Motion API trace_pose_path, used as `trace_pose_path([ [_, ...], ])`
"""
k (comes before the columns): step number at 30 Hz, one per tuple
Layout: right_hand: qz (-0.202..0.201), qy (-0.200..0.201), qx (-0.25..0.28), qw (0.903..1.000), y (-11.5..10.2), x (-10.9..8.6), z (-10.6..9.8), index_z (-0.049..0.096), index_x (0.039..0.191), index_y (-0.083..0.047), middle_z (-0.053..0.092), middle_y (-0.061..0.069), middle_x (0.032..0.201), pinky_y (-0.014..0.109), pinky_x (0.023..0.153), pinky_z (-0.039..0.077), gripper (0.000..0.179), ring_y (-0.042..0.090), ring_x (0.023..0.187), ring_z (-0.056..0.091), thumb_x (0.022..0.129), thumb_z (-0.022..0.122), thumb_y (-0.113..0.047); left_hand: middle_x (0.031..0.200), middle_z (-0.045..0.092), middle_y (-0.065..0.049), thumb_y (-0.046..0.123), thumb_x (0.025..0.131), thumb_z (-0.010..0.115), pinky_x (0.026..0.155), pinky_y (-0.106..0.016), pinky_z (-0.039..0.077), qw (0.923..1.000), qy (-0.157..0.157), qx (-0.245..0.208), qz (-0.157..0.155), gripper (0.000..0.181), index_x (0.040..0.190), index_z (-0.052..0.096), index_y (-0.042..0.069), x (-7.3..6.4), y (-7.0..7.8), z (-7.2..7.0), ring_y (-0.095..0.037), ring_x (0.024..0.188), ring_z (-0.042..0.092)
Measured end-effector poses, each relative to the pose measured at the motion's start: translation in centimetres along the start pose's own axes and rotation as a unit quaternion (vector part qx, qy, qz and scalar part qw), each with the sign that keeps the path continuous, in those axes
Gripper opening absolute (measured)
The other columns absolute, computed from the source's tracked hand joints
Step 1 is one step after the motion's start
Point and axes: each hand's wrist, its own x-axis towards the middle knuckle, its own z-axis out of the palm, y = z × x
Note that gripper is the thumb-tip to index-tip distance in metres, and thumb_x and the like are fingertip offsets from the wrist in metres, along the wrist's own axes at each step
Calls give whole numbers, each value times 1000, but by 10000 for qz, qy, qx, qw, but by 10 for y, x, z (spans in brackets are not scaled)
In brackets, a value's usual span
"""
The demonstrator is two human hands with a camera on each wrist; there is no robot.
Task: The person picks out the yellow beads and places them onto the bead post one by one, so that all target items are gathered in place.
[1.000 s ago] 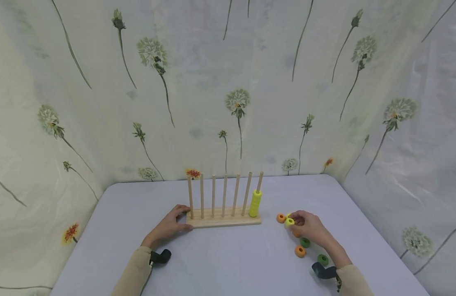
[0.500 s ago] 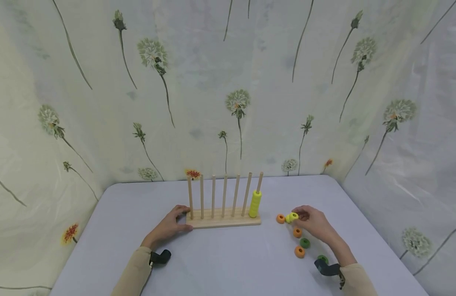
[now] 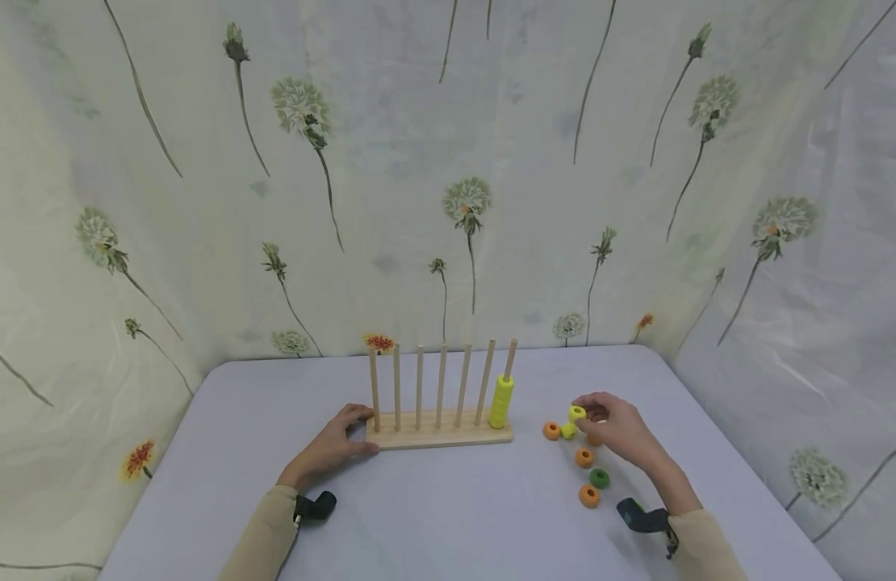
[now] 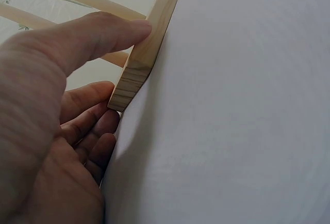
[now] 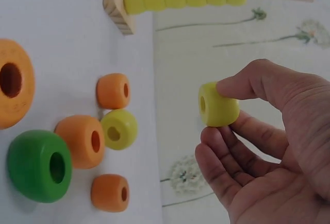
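A wooden peg rack (image 3: 448, 437) stands on the table, its upright pegs in a row. Several yellow beads (image 3: 501, 401) are stacked on its rightmost peg. My left hand (image 3: 337, 442) grips the rack's left end, thumb on the front edge and fingers behind, as the left wrist view shows. To the right of the rack, my right hand (image 3: 622, 432) pinches a yellow bead (image 5: 220, 108) between thumb and fingers, raised above the table. Below it on the cloth lies another yellow bead (image 3: 567, 431), close to an orange bead (image 3: 552, 431).
More loose beads lie near my right hand: an orange bead (image 3: 584, 457), a green bead (image 3: 599, 478) and a nearer orange bead (image 3: 589, 495). One more orange bead (image 3: 594, 439) is partly hidden by the hand. A flowered curtain (image 3: 390, 202) hangs behind the table.
My right hand has lifted the yellow bead up and away from the other yellow bead. A green bead near the right wrist has gone out of sight behind it. My left hand stays put.
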Motion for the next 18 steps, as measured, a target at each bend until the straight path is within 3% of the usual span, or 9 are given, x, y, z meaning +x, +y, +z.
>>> trace_pose_path([
  [11, -428, 174, -125, 9989, -19, 4, -8, 64, 116, -9, 65, 6, 107, 27, 74, 53, 33, 20, 94, 60, 86, 72, -19, 139, 46, -7, 34, 77, 81, 112, -55, 30, 10000, -24, -6, 50, 68, 134, 53, 9, 1, -2, 0, -32, 135, 39],
  [18, -747, 436, -137, 9962, -41, 11, -14, 64, 116, -10, 64, 7, 107, 34, 79, 52, 33, 21, 93, 61, 87, 72, -24, 138, 46, -8, 30, 77, 81, 113, -54, 30, 10000, -12, -34, 38, 67, 134, 53, 8, 0, 1, -1, -32, 135, 40],
])
